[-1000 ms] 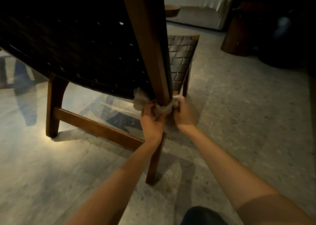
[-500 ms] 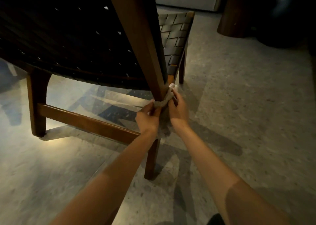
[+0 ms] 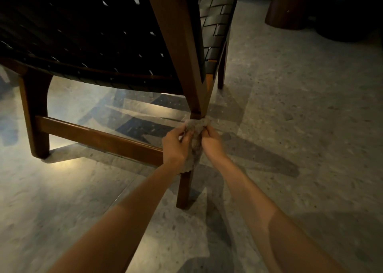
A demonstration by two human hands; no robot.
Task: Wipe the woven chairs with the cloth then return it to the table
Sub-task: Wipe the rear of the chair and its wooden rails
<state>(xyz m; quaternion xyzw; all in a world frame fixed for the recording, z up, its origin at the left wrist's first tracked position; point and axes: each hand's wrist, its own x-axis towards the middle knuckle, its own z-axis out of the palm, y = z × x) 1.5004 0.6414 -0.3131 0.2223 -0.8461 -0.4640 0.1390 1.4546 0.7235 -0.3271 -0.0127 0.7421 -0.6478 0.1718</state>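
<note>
A woven chair [image 3: 87, 36] with dark straps and a brown wooden frame fills the upper left, seen from behind. Its rear leg [image 3: 184, 189] runs down the middle of the view to the floor. A pale cloth [image 3: 195, 136] is wrapped around that leg, just above where the low crossbar [image 3: 99, 137] joins it. My left hand [image 3: 175, 146] grips the cloth's left side and my right hand [image 3: 211, 141] pinches its right side. Part of the cloth hangs down between my wrists.
The speckled stone floor [image 3: 290, 127] spreads right of the chair. A round dark wooden base [image 3: 290, 7] stands at the upper right, with a darker object beside it. The chair's other rear leg [image 3: 36, 115] stands at the left, its front leg [image 3: 221, 71] beyond.
Both hands have slid the cloth down the rear leg, from beside the seat rail to just above the crossbar joint. The camera has tilted lower.
</note>
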